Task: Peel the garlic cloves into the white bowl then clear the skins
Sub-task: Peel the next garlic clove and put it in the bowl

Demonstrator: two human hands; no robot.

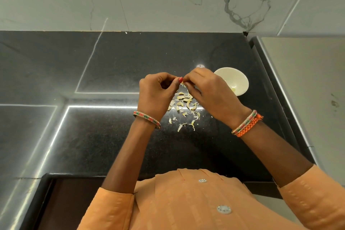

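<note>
Garlic clove (182, 79): held above the black counter (112, 61), pinched between the fingertips of both hands and almost entirely hidden by them; only a sliver shows beside a red-painted nail.

Risks, as judged from this position:
- Clove drops. Cause: a small, smooth item gripped only at the tips. It would land among the loose skins (184, 104) directly below, not in the white bowl (240, 82).
- Skins scatter further. Cause: peeling is done over open counter. Fragments already spread toward the person, which lengthens the clearing step.
- Skin falls into the bowl. Cause: the right hand works just beside its rim.

Hand pose:
- Left hand (156, 91): fingers curled, thumb and forefinger clamped on the clove, wrist raised, back of hand toward the camera.
- Right hand (205, 89): fingers curled, tips meeting the left hand's at the clove, partly covering the bowl's near-left rim.
</note>
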